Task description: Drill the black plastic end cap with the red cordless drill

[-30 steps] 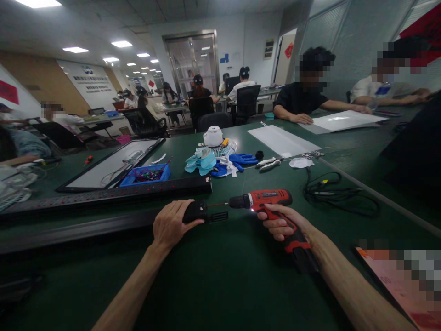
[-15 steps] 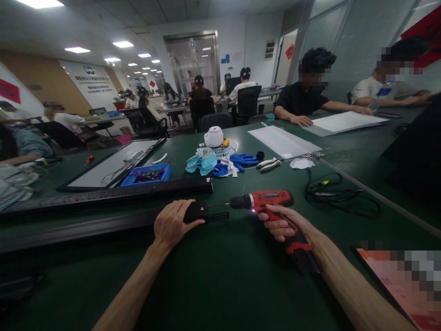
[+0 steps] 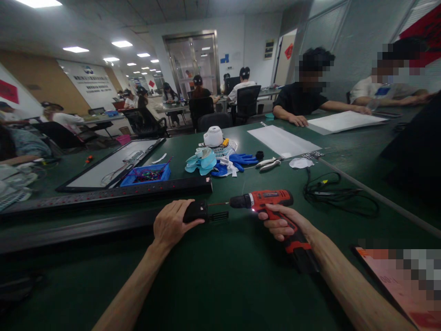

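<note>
Head view: blue box (image 3: pixel 166 174) holds tangle of thin coloured wires (image 3: pixel 147 174). Nearer than box: plain black bar (image 3: pixel 103 225) on dark green table (image 3: pixel 220 294); left hand (image 3: pixel 170 222) gripping bar's end, thumb apart from fingers. Right of box, nearer: red drill (image 3: pixel 270 198), right hand (image 3: pixel 280 224) wrapped around it, bit (image 3: pixel 218 203) pointing at bar's end. Right of box: blue gloves (image 3: pixel 245 158), pliers (image 3: pixel 270 166). Left of box: framed panel (image 3: pixel 96 168). Far beyond box: ceiling lights (image 3: pixel 122 44), glass door (image 3: pixel 179 59), seated people (image 3: pixel 201 92).
</note>
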The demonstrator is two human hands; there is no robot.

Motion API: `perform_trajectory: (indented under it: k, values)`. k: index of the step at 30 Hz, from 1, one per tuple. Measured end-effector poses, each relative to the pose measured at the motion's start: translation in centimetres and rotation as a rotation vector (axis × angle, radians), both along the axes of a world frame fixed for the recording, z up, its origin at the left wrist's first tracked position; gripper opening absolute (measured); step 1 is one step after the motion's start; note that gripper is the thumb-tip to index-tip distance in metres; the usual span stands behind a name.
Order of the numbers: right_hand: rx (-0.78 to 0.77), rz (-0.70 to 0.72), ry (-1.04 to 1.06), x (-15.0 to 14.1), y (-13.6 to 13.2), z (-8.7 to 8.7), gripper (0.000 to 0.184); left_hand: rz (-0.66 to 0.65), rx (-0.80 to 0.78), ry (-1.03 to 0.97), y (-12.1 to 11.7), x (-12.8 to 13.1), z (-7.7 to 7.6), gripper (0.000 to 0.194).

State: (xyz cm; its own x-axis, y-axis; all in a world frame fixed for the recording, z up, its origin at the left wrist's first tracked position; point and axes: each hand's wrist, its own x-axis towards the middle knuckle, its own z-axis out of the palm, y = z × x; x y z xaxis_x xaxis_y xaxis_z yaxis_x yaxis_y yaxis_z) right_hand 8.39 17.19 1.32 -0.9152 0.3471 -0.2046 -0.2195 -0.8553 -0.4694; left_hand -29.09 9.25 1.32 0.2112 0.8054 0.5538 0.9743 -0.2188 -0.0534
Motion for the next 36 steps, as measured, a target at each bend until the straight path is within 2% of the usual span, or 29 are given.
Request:
perform_trajectory:
  k: [11,18,24,30,33,36]
  values:
    - [0.025,0.002,0.022,-0.2,0.4,-0.5,0.026,-0.003,-0.003,-0.006,0.0,0.1,0.0,0.062]
    - [-0.004,-0.008,0.120,0.0,0.4,-0.8,0.023,-0.032,-0.053,-0.057,-0.3,0.5,0.5,0.060]
    - [-0.059,-0.026,0.199,0.3,0.7,-1.2,0.022,-0.133,-0.122,-0.154,0.0,3.1,1.3,0.041]
    - [-0.059,0.027,0.235,0.1,0.9,-1.5,0.023,-0.184,-0.095,-0.121,0.4,3.6,0.9,0.026]
    - [-0.056,0.017,0.230,0.2,0.8,-1.5,0.022,-0.204,-0.100,-0.137,0.6,3.3,0.6,0.027]
    - [-0.038,-0.020,0.168,0.4,0.5,-1.2,0.022,-0.142,-0.101,-0.183,0.7,3.1,0.4,0.041]
